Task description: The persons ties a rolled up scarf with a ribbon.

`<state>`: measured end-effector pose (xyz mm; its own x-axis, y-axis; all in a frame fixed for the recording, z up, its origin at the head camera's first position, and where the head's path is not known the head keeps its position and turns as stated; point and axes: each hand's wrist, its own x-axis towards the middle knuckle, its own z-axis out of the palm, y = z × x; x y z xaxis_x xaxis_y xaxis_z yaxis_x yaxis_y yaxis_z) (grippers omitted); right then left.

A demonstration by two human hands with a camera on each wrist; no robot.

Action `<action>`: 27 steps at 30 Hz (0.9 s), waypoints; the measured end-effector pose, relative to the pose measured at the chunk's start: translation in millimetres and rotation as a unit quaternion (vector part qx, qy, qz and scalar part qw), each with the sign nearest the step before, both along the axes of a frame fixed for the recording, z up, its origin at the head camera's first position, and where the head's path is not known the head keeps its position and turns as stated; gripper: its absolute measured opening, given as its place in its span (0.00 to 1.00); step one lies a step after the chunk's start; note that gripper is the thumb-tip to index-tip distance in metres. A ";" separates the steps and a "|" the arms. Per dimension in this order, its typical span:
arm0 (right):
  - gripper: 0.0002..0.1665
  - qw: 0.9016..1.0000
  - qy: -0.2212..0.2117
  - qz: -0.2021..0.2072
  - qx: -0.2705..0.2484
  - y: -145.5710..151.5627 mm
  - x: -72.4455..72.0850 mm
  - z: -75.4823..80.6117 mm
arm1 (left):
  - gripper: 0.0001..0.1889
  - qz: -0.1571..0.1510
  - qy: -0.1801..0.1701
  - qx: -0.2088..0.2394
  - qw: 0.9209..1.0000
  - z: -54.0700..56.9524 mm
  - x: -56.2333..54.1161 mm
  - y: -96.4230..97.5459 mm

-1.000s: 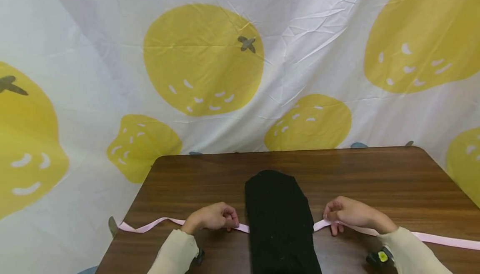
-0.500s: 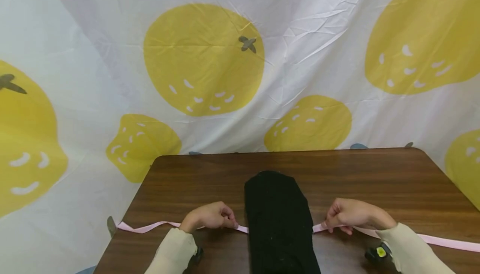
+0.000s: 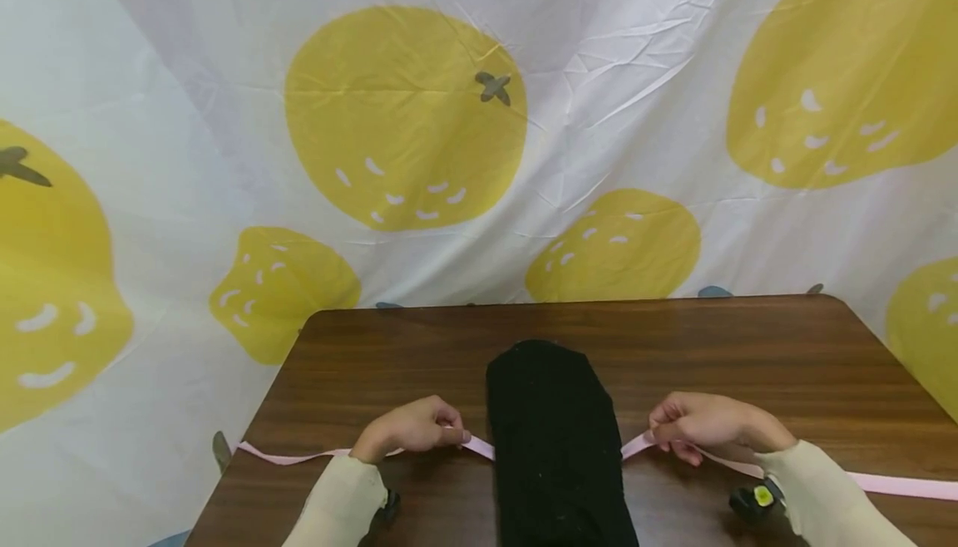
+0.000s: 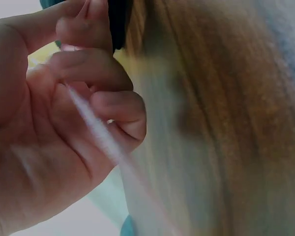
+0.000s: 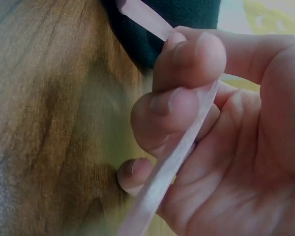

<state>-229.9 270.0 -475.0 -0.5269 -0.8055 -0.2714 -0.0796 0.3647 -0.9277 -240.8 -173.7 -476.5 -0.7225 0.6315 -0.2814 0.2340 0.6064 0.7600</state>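
Note:
A long black cloth piece [image 3: 554, 447] lies lengthwise on the table, its far end rounded. From under both its sides comes a pink ribbon [image 3: 906, 485]. On the left, my left hand [image 3: 412, 427] pinches the ribbon between thumb and fingers, a short way from the cloth's edge. Across from it, my right hand [image 3: 714, 424] pinches the ribbon close to the right edge. The right wrist view shows the ribbon [image 5: 162, 182] running on past the curled fingers over the palm. In the left wrist view the ribbon [image 4: 108, 140] trails blurred from the hand. Whatever lies beneath the cloth is hidden.
The brown wooden table [image 3: 419, 347] has rounded far corners. Behind it hangs a white curtain [image 3: 449, 273] printed with yellow fruit. The ribbon's left end reaches the table's left edge; its right part runs out of the head view.
Both hands keep their pinch on the ribbon and have risen slightly, lifting it beside the cloth. The right hand first shifted its grip toward the cloth. The ribbon's left tail has straightened somewhat.

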 end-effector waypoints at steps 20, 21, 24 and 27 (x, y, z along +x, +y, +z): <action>0.19 0.994 0.075 -0.078 0.013 -2.5 -1.0 -2.3 | 0.15 0.023 -0.005 0.032 0.999 -0.9 1.9 0.2; 0.20 0.995 0.071 -0.076 0.012 -2.1 -0.7 -1.1 | 0.15 0.020 -0.007 0.032 0.999 -0.5 1.8 -0.4; 0.22 0.996 0.054 -0.070 0.004 -0.3 0.6 3.2 | 0.14 0.013 -0.007 0.033 0.999 2.8 1.1 -2.1; 0.23 0.997 0.044 -0.063 -0.008 0.3 1.9 8.2 | 0.15 0.011 0.002 0.028 1.000 8.2 0.0 -2.9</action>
